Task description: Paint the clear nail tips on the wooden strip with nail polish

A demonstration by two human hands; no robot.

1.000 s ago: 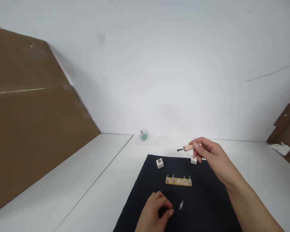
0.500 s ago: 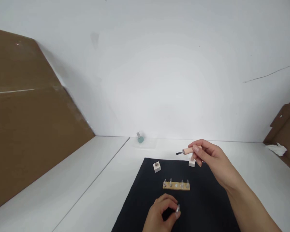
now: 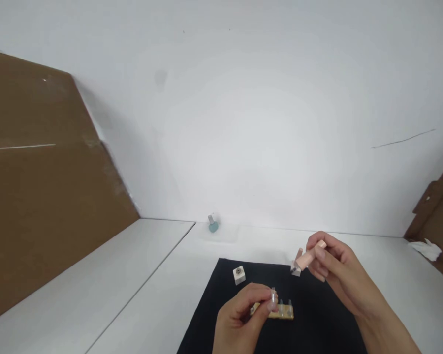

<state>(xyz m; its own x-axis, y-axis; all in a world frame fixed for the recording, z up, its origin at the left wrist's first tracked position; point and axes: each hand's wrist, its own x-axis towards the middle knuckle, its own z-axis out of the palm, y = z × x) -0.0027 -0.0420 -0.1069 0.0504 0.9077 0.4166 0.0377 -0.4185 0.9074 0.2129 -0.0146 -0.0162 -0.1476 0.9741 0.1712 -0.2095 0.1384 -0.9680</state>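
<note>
Between the thumb and fingers of my left hand (image 3: 243, 314) is a clear false nail tip (image 3: 273, 296), held upright. My right hand (image 3: 337, 273) pinches a peach nail polish brush cap (image 3: 310, 256), its dark brush pointing down and left. Behind the brush, a small white block (image 3: 296, 271) carries a peach-coloured piece that is partly covered. A tan strip (image 3: 288, 315) with clear nail tips standing on it lies just beyond my left hand, which hides much of it. Farther left, another white block (image 3: 239, 276) has a round metal piece on top.
A black mat (image 3: 203, 314) lies under the strip on the white table (image 3: 147, 295). At the back stands a teal nail polish bottle (image 3: 213, 226) on a clear sheet. Brown boards border both sides, and a crumpled white tissue (image 3: 426, 249) is at the right.
My left hand has risen with the nail tip and now covers part of the strip. My right hand has tilted the brush from nearly level to pointing downward. The view has shifted slightly.
</note>
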